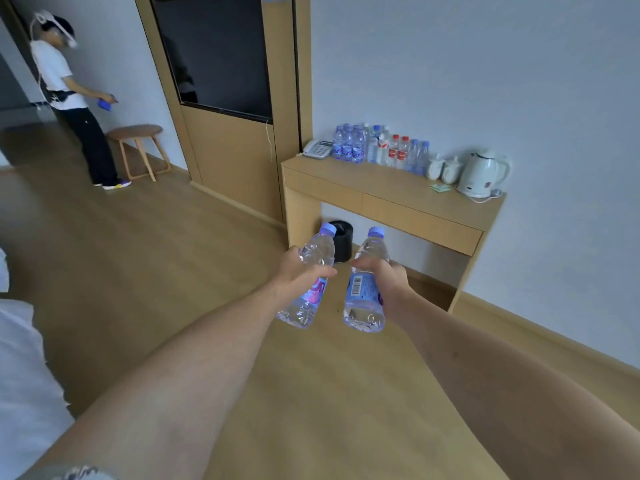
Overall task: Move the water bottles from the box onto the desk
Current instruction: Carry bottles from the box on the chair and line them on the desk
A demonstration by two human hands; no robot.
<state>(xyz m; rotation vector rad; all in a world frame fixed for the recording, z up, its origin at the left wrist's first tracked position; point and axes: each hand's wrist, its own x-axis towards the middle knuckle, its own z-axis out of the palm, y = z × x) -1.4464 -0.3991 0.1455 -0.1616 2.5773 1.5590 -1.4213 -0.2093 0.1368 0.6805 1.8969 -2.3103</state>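
With each hand clamped round a blue-capped water bottle, left hand on one, right hand on the other, both well short of the desk, its crowded bottle row could topple on landing; the box is out of sight.

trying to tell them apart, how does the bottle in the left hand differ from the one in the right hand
The left bottle, gripped by the left hand, leans more to the right; the right bottle, gripped by the right hand, stands nearer upright. The left bottle's label shows pink lettering; the right bottle's shows a barcode. Both are clear, blue-capped and held off the desk.
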